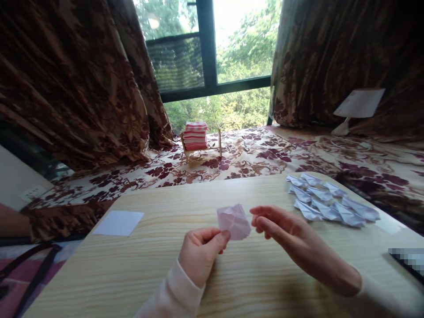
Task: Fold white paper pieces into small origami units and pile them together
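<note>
Between thumb and fingers, my left hand (206, 249) pinches the lower left corner of a creased, partly folded sheet of white paper (234, 221), held up over the middle of the table. Just to the right of that paper is my right hand (281, 232), its fingers stretched out and a small gap between their tips and the paper's edge. Nothing shows in the right hand. Several folded white paper pieces (326, 198) lie in rows at the table's far right. A flat stack or sheet of white paper (119, 223) rests at the left.
The pale wooden table (165, 282) has a dark-edged device (409, 260), partly blurred out, at its right edge. Behind it, a floral cloth (251, 150) carries a small rack (202, 150) with a pink-and-white stack (195, 134) and a white lamp (359, 104).
</note>
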Demonstrator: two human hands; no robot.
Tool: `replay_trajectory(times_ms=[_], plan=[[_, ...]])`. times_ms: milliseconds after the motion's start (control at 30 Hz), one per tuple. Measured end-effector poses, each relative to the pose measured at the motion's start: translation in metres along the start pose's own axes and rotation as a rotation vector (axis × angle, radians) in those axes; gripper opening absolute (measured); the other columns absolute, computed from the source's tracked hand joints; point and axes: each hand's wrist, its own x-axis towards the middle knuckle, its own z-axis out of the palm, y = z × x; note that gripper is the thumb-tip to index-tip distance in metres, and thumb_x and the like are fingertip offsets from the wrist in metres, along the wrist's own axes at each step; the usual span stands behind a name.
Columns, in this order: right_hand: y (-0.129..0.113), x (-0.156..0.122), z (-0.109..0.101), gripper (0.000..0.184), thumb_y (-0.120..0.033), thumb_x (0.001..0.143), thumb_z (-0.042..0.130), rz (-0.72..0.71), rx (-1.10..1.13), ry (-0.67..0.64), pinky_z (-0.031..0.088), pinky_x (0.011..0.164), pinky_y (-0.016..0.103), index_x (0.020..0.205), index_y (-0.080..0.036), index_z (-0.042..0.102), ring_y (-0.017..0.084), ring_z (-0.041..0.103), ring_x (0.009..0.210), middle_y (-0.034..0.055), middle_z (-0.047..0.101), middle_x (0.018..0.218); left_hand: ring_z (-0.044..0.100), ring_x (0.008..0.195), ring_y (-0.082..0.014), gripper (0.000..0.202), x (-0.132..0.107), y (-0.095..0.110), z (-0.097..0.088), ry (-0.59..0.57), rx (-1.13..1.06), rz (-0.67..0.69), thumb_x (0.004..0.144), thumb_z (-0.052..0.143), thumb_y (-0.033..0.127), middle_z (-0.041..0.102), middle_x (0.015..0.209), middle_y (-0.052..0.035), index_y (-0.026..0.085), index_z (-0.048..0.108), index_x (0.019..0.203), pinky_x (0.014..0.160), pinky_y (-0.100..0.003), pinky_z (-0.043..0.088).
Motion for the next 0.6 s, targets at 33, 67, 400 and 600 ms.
replay_trajectory(times_ms=[33, 67, 400, 600], plan=[[0.0, -0.001, 0.002, 0.026, -0.04, 0.089, 0.049, -0.021, -0.002, 0.011, 0.05, 0.057, 0.025, 0.098, -0.018, 0.059, 0.016, 0.063, 0.067, 0.0038, 0.066, 0.078, 0.043, 0.052, -0.0117, 0.026, 0.0, -0.003, -0.001, 0.043, -0.099, -0.034, 0.065, 0.066, 0.038, 0.05, 0.049, 0.0015, 0.015, 0.064, 0.052, 0.056, -0.025, 0.033], [0.001, -0.003, 0.005, 0.021, -0.037, 0.089, 0.05, -0.076, -0.028, 0.041, 0.05, 0.056, 0.025, 0.095, -0.018, 0.058, 0.015, 0.062, 0.066, 0.0032, 0.066, 0.077, 0.043, 0.052, -0.0114, 0.026, 0.0, -0.007, -0.001, 0.071, -0.167, -0.06, 0.063, 0.068, 0.037, 0.05, 0.048, 0.002, 0.015, 0.063, 0.051, 0.056, -0.025, 0.033], [0.006, -0.012, 0.024, 0.017, -0.009, 0.083, 0.05, -0.507, -0.454, 0.059, 0.043, 0.056, 0.025, 0.096, -0.02, 0.053, 0.013, 0.054, 0.061, 0.0, 0.054, 0.073, 0.043, 0.054, -0.0113, 0.032, -0.002, -0.022, -0.003, 0.016, -0.179, -0.051, 0.066, 0.07, 0.043, 0.049, 0.048, 0.0028, 0.015, 0.063, 0.052, 0.058, -0.025, 0.033], [0.004, -0.011, 0.022, 0.016, -0.008, 0.083, 0.047, -0.497, -0.47, 0.009, 0.04, 0.056, 0.024, 0.09, -0.021, 0.054, 0.013, 0.054, 0.062, 0.0015, 0.057, 0.077, 0.041, 0.053, -0.0114, 0.034, -0.005, -0.017, 0.0, 0.02, -0.107, -0.026, 0.067, 0.066, 0.043, 0.049, 0.048, 0.0023, 0.015, 0.059, 0.049, 0.056, -0.025, 0.031]])
